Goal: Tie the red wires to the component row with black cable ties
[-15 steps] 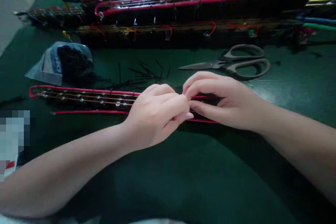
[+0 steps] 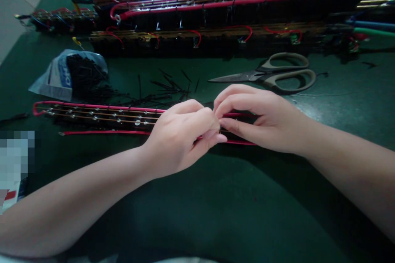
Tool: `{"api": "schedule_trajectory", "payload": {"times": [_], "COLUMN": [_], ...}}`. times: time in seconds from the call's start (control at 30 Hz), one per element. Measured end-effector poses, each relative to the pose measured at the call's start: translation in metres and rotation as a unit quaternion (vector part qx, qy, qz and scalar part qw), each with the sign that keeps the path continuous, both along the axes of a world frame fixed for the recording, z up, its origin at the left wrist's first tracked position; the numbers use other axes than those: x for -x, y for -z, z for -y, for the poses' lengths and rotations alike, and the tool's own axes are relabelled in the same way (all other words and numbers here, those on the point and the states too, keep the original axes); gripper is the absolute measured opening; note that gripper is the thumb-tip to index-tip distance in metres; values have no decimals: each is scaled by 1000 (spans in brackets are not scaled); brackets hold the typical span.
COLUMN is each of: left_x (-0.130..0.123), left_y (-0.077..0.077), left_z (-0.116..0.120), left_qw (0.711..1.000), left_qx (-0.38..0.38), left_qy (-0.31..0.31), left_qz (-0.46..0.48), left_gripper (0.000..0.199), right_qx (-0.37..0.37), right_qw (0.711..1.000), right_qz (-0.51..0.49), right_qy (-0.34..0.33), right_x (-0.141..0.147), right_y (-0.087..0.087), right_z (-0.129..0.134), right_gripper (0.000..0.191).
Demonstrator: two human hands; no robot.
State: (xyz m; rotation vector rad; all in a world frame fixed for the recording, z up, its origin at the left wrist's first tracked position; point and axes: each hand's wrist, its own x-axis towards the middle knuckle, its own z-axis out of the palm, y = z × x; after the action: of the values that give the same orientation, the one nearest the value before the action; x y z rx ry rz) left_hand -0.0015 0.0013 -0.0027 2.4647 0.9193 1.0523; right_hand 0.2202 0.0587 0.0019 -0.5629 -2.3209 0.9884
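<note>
- Across the middle of the bench [image 2: 216, 209] lay the task's thing, a long dark strip [image 2: 101, 117] with thin metal rails and bright spots; red cable [image 2: 108, 132] ran along both long sides.
- Over its middle, the left hand [image 2: 182, 137] bent its fingers inward, thumb below; whether they gripped anything I could not tell.
- Just beside it, the right hand [image 2: 259, 117] brought thumb and fingertips together at the same spot, which hid anything pinched there.
- Compared with 0.5 seconds earlier, the 2 hands had barely moved; only the left fingers had shifted slightly from the thumb. I judged this a small adjustment, with work at that spot unfinished.
- Beyond the strip lay loose thin black strips [image 2: 168, 85], a clear bag [image 2: 60, 76] of more to their left, and scissors [image 2: 257, 75] near the right hand.
- Farther back, long dark assemblies [image 2: 216, 6] carried red cable too.
</note>
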Motion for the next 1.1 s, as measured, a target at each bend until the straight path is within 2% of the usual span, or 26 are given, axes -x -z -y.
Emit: {"api": "schedule_trajectory", "payload": {"times": [0.4, 0.93, 1.1], "left_x": [0, -1, -1], "left_y": [-2, -4, -5], "left_z": [3, 5, 5], "left_qw": [999, 995, 995], "left_qx": [22, 77, 88], "left_qy": [-41, -63, -53], "left_qz": [10, 8, 6], "left_gripper": [33, 39, 39], "right_qx": [-61, -27, -16], "right_qw": [998, 1000, 1000], "right_qz": [5, -13, -12], "right_qy": [4, -7, -3], "right_x": [-3, -2, -3], "right_y": [-1, -2, -4], "right_z": [0, -2, -2], "right_gripper": [12, 10, 10]}}
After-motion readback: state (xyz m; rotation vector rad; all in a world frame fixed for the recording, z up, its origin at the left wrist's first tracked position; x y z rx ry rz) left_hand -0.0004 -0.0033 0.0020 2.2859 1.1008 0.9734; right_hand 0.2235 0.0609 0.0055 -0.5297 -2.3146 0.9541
